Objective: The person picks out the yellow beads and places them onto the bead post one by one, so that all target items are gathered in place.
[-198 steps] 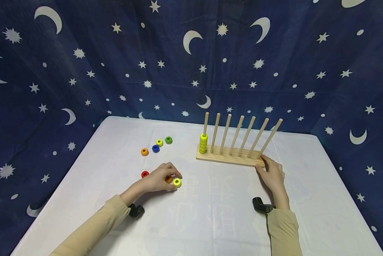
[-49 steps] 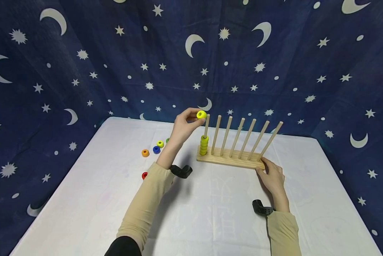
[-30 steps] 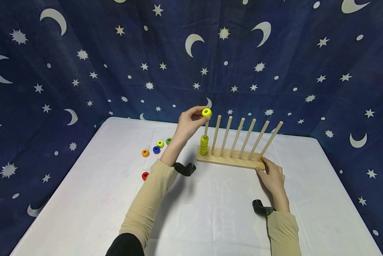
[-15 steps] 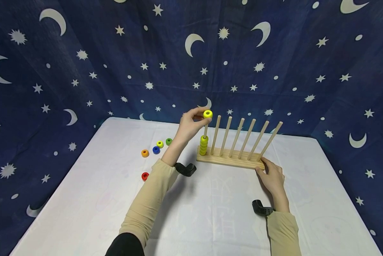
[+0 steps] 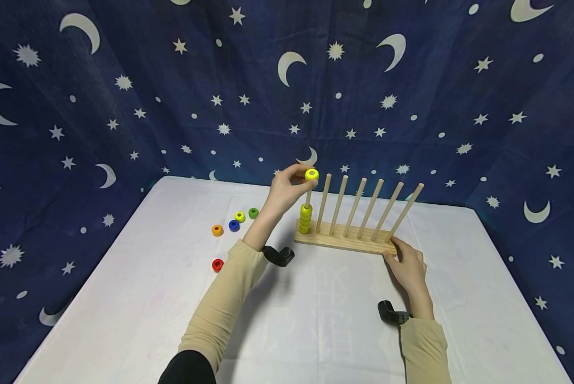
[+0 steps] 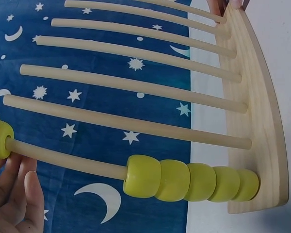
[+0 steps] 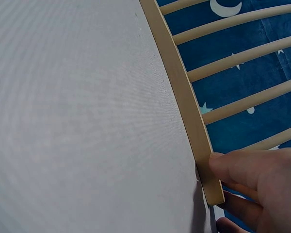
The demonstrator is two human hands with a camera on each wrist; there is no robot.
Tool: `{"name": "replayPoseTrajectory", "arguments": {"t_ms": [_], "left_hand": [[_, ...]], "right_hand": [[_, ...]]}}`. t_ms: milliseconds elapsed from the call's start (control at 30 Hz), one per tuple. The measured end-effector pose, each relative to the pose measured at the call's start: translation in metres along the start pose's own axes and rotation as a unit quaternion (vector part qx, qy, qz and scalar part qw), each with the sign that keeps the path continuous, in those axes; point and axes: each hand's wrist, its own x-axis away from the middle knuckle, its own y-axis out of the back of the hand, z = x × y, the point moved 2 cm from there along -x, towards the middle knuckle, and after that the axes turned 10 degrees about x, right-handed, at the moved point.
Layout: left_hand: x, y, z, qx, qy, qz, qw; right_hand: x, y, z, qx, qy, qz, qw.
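Observation:
My left hand [image 5: 287, 192] pinches a yellow bead [image 5: 311, 175] at the top of the leftmost peg [image 5: 308, 198] of a wooden peg rack. In the left wrist view the peg runs into that bead [image 6: 1, 140], with the fingers [image 6: 33, 194] around it. Lower on the same peg, several yellow beads [image 6: 173, 180] are stacked down to the base. My right hand [image 5: 408, 264] grips the right end of the wooden base [image 5: 344, 241], its thumb [image 7: 233, 165] on the front edge in the right wrist view. The other pegs [image 5: 361, 208] are bare.
Left of the rack, loose beads lie on the white cloth: orange [image 5: 217, 230], blue [image 5: 234, 225], yellow [image 5: 239, 216], green [image 5: 253, 213] and red [image 5: 217, 265]. My left forearm [image 5: 224, 304] crosses over the cloth near them. A dark blue star-patterned curtain [image 5: 248, 74] hangs behind the table.
My left hand has carried the yellow bead from the table up to the leftmost peg's tip, then slightly down onto it. My right hand has stayed at the base's right end.

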Motion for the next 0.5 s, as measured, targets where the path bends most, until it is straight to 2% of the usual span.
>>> {"name": "replayPoseTrajectory", "arguments": {"t_ms": [500], "left_hand": [[0.0007,0.0013,0.0,0.0,0.009,0.003,1.0]], "right_hand": [[0.0002,0.0003,0.0003,-0.001,0.002,-0.001,1.0]]}}
